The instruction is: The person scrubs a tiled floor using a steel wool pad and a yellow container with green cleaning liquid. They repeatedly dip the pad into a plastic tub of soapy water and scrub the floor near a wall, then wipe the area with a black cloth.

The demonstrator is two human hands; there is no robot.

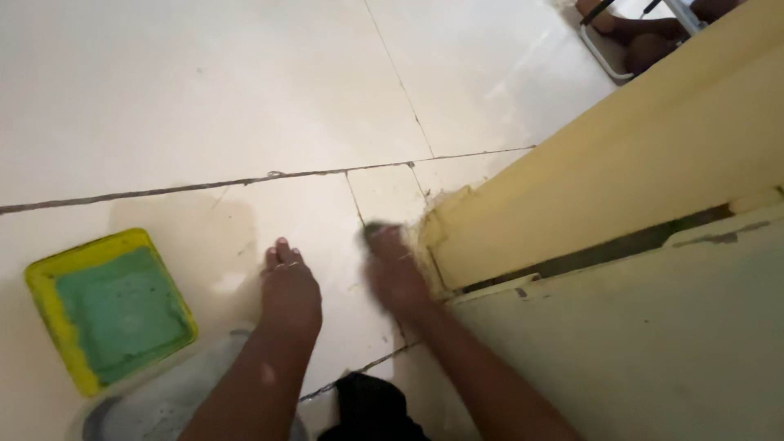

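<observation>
My right hand [395, 273] is blurred and pressed to the floor tile beside the chipped lower corner of a yellow frame [572, 188]. It seems closed over a small dark object [376, 232] that pokes out at its fingertips; what the object is I cannot tell. My left hand [287, 290] lies flat on the pale tile floor [204, 98] with its fingers close together, holding nothing. It rests between the right hand and a square tray [49, 286].
The tray has a green bottom and a yellow-smeared rim, at the lower left. A grey rounded thing [155, 408] and a black thing [367, 408] lie at the bottom edge. A pale panel [653, 343] fills the lower right. Another person's foot [645, 37] and metal legs show at the top right.
</observation>
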